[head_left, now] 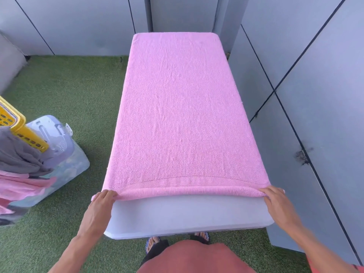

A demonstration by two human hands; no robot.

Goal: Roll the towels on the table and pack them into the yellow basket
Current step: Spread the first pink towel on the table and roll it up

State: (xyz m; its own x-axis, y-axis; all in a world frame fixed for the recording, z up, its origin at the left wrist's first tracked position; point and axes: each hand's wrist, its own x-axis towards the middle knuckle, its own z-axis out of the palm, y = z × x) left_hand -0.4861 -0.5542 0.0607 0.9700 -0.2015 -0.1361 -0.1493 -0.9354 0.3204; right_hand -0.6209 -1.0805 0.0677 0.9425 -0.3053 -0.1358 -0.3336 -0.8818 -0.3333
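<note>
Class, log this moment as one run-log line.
pink towel flat on table | near edge folded | left hand, right hand pinching corners

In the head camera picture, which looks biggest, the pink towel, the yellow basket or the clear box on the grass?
1. pink towel
2. clear box, partly covered
3. yellow basket, mostly cut off at the edge, so its rank is unsure

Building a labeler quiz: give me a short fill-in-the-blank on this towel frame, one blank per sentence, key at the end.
1. The towel spread over the table is ____ in colour.
2. Both the left hand and the right hand grip the towel's ____ edge, the one closest to the person.
3. The basket at the left of the view is ____.
4. The floor around the table is covered in green artificial ____.

Missing words: pink; near; yellow; grass
</note>
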